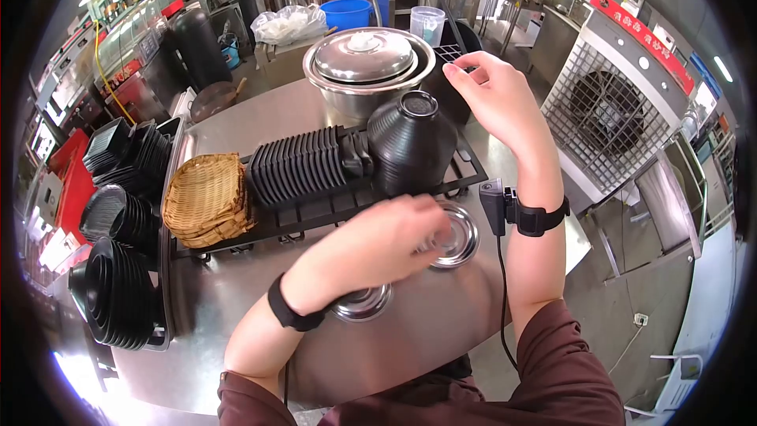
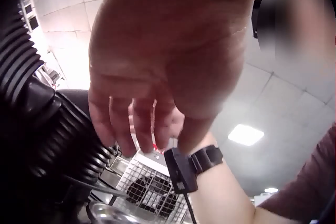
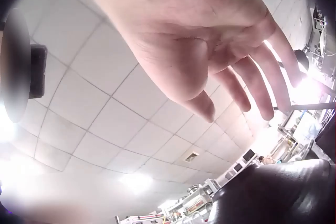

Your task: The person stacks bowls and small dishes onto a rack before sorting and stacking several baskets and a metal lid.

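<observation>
My left hand [image 1: 378,241], slightly blurred, hovers over the front of the steel table, its fingers hanging loosely bent. Nothing shows between those fingers in the left wrist view. Just past its fingertips lies a round shiny metal dish [image 1: 459,235]; a second metal dish [image 1: 364,304] is partly covered by my wrist. My right hand [image 1: 498,102] is raised beyond the tall stack of black bowls [image 1: 412,146], which stand upside down. In the right wrist view its fingers and thumb are spread and hold nothing.
A row of black square dishes [image 1: 298,164] and a pile of woven bamboo trays [image 1: 206,196] rest on a black rack. Behind stands a lidded steel pot [image 1: 364,63]. More black dishes [image 1: 118,292] fill the left side. A large fan unit [image 1: 615,106] stands right.
</observation>
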Available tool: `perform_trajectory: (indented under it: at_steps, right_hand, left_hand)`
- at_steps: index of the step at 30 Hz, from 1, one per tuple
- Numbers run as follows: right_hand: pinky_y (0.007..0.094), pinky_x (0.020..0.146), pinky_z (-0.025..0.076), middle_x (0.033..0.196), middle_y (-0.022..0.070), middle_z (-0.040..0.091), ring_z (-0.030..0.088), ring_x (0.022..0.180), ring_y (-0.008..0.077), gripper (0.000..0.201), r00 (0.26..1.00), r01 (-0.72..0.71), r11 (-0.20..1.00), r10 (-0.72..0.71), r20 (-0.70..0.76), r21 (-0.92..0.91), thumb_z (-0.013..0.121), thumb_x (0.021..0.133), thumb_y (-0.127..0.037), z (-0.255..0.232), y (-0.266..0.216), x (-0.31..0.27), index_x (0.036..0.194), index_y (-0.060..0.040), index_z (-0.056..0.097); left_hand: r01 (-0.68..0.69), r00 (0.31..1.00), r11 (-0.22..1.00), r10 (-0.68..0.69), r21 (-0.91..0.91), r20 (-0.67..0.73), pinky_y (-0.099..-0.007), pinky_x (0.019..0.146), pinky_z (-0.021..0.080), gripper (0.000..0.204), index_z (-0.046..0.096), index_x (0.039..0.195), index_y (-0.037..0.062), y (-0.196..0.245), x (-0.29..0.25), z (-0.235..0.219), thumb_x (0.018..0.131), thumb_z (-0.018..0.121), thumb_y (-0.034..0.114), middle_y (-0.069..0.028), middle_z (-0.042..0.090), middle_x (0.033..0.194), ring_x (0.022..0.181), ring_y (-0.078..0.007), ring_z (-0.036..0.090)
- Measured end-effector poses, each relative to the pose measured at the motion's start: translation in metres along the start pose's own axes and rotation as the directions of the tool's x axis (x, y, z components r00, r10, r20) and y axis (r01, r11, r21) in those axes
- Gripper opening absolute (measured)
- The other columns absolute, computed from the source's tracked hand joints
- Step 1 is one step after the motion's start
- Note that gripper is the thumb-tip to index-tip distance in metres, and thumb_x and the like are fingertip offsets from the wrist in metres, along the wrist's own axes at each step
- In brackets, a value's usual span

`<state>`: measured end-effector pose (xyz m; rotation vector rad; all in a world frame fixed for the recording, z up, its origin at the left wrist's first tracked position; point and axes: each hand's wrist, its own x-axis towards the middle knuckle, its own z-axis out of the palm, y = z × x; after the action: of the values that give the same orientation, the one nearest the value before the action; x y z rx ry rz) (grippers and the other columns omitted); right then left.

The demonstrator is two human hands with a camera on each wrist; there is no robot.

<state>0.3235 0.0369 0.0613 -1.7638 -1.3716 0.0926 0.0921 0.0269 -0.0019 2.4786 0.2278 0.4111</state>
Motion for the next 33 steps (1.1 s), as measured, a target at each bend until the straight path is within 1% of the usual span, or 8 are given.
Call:
perform_trajectory:
  at_steps: [6,11,14,18,22,28,32,33]
  right_hand:
    - [0.039,0.079,0.057,0.086,0.0162,0.075,0.074,0.083,0.0299,0.038,0.992,0.121,0.993,-0.12,0.048,-0.009,0.072,0.096,-0.038,0.002,0.0,-0.003,0.11,-0.0029,0.076]
    - [0.0394,0.076,0.056,0.085,0.0174,0.074,0.073,0.08,0.0308,0.034,0.987,0.156,0.988,-0.156,0.049,-0.007,0.073,0.095,-0.035,-0.002,-0.002,-0.004,0.106,-0.0025,0.076]
    - [0.0385,0.073,0.056,0.083,0.0167,0.073,0.073,0.077,0.0293,0.033,0.986,0.16,0.987,-0.161,0.036,0.024,0.073,0.095,-0.033,-0.007,-0.007,-0.009,0.105,-0.002,0.075]
    - [0.0366,0.07,0.055,0.078,0.015,0.072,0.072,0.072,0.0258,0.029,0.974,0.226,0.972,-0.226,-0.007,0.061,0.073,0.096,-0.031,-0.022,-0.012,-0.014,0.103,-0.0025,0.075]
    - [0.0378,0.073,0.056,0.079,0.0156,0.073,0.073,0.075,0.0276,0.029,0.967,0.255,0.962,-0.253,-0.03,0.1,0.073,0.096,-0.032,-0.03,-0.01,-0.016,0.102,-0.0035,0.076]
    - [0.0389,0.075,0.056,0.081,0.0165,0.073,0.073,0.075,0.0299,0.033,0.947,0.32,0.944,-0.315,-0.064,0.084,0.072,0.096,-0.035,-0.032,-0.002,-0.007,0.103,-0.0027,0.076]
    - [0.0343,0.072,0.05,0.083,0.0092,0.069,0.061,0.076,0.0174,0.035,0.967,0.251,0.966,-0.253,0.021,0.063,0.068,0.101,-0.035,-0.029,-0.008,-0.009,0.113,-0.0025,0.072]
    - [0.0344,0.072,0.05,0.083,0.009,0.069,0.061,0.076,0.0174,0.035,0.964,0.265,0.963,-0.266,0.014,0.052,0.068,0.101,-0.035,-0.028,-0.007,-0.01,0.113,-0.0024,0.072]
  left_hand:
    - [-0.017,0.991,0.756,-0.072,0.655,0.109,-0.0366,0.094,0.053,0.013,0.069,0.096,0.0065,0.012,-0.009,0.064,0.084,0.07,0.012,-0.0078,0.069,0.105,0.101,-0.0243,0.068]
    - [-0.018,0.988,0.663,-0.102,0.748,0.114,-0.0331,0.091,0.054,0.006,0.069,0.086,0.0093,0.03,-0.012,0.066,0.082,0.066,0.012,-0.0059,0.069,0.093,0.098,-0.0191,0.068]
    - [-0.067,0.969,0.729,-0.115,0.681,0.219,-0.0339,0.089,0.054,0.01,0.069,0.091,0.0082,0.032,-0.008,0.039,0.082,0.066,0.011,-0.0072,0.069,0.095,0.094,-0.0221,0.069]
    - [0.064,0.998,0.98,-0.06,0.186,-0.026,-0.0402,0.083,0.055,0.021,0.065,0.112,0.0003,0.031,-0.011,-0.01,0.092,0.062,0.001,-0.0135,0.068,0.101,0.095,-0.0342,0.068]
    - [0.051,0.988,0.995,-0.063,-0.087,-0.141,-0.034,0.081,0.053,0.016,0.066,0.115,-0.0011,0.018,-0.026,-0.024,0.103,0.055,0.001,-0.0117,0.066,0.099,0.09,-0.0255,0.066]
    - [0.54,0.762,0.722,-0.637,-0.433,-0.112,-0.0267,0.081,0.051,0.02,0.068,0.121,0.0007,0.013,-0.077,-0.008,0.108,0.055,0.007,-0.0002,0.068,0.1,0.089,-0.0082,0.059]
    - [0.515,0.846,0.719,-0.341,0.467,-0.409,-0.0396,0.093,0.054,0.022,0.071,0.119,0.0046,0.008,-0.095,0.022,0.099,0.064,0.006,-0.0127,0.067,0.128,0.107,-0.0275,0.066]
    - [0.522,0.849,0.72,-0.392,0.456,-0.354,-0.0445,0.103,0.051,0.033,0.068,0.127,0.0054,0.008,-0.099,0.022,0.094,0.072,0.013,-0.015,0.058,0.143,0.124,-0.0375,0.059]
